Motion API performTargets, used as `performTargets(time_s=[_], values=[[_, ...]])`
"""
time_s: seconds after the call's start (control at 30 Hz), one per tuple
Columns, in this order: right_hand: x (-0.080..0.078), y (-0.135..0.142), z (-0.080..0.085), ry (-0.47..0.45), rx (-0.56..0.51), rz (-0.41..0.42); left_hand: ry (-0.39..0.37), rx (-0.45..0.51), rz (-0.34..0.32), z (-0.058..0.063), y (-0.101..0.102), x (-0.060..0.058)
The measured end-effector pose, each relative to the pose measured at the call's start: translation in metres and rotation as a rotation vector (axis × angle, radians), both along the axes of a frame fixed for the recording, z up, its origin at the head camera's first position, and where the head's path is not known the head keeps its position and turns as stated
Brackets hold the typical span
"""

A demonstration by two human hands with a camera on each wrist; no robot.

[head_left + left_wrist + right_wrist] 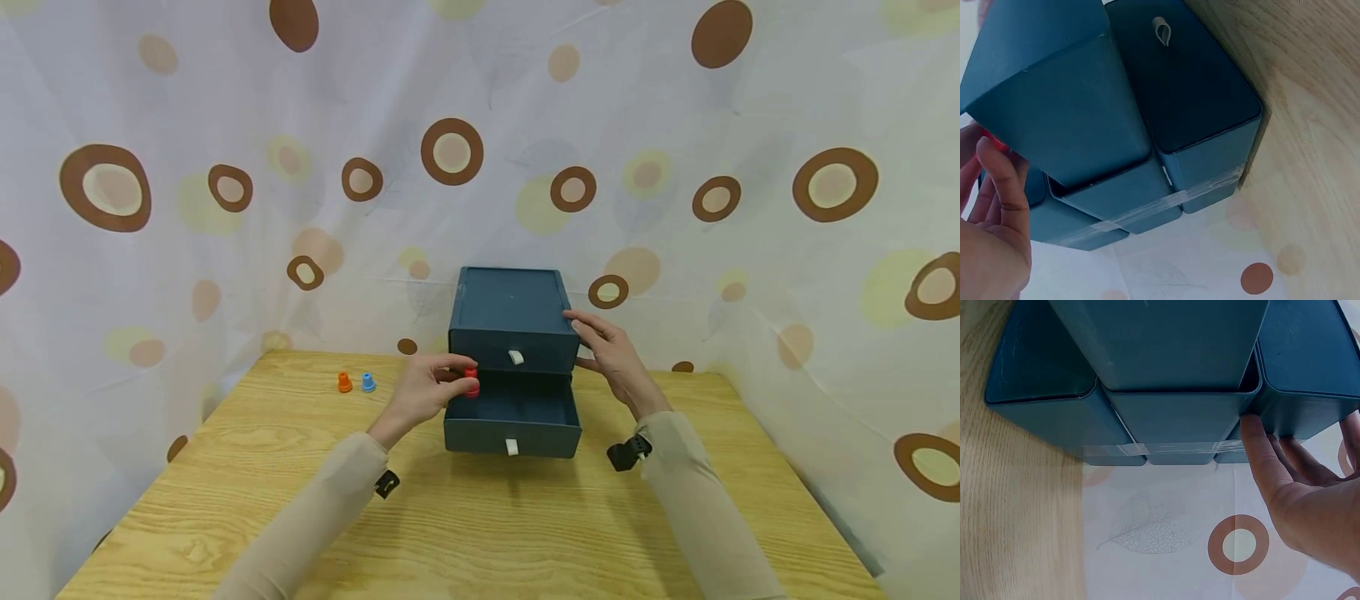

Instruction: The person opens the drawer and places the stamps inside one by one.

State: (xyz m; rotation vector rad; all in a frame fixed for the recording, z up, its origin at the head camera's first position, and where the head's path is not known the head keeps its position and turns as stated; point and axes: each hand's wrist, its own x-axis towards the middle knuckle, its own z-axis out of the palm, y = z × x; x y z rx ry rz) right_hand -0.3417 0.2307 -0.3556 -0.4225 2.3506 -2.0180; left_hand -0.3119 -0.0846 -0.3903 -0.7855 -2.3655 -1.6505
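My left hand [427, 387] pinches a small red cone-shaped piece [471, 375] between thumb and fingers, over the left side of a pulled-out drawer [513, 437]. In the left wrist view, a sliver of the red piece [996, 142] shows past the fingertips; the drawer wall partly hides that hand. The drawer belongs to a dark blue drawer cabinet [513, 300] and has a white pull tab. My right hand [615, 358] rests at the cabinet's upper right edge, fingers extended. In the right wrist view, its fingers [1266, 456] lie against the side of the top unit.
To the left of the cabinet, an orange cone-shaped piece [344, 382] and a light blue one [368, 382] stand on the wooden table [465, 533]. A patterned sheet [495, 92] hangs behind. Clear tape [1141, 212] runs across the stacked units.
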Motion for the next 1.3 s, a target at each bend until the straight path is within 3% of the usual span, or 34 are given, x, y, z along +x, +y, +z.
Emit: performTargets(time_s=[0.2,0.4,0.77,0.93,1.3], values=[[0.000,0.000,0.000,-0.001,0.001,-0.005,0.016,-0.088,-0.068,0.005,0.013,-0.002],[-0.001,-0.001,-0.001,0.003,0.002,-0.005,0.038,-0.116,-0.127,0.008,0.025,-0.004],[0.000,0.000,0.000,0.011,0.003,-0.008,-0.022,-0.193,-0.221,0.015,0.043,-0.002],[0.000,-0.001,0.000,0.005,0.005,-0.016,-0.028,-0.263,-0.227,0.017,0.052,-0.003],[0.001,-0.001,-0.001,-0.003,0.010,-0.011,0.103,-0.521,-0.299,0.020,0.067,-0.009]])
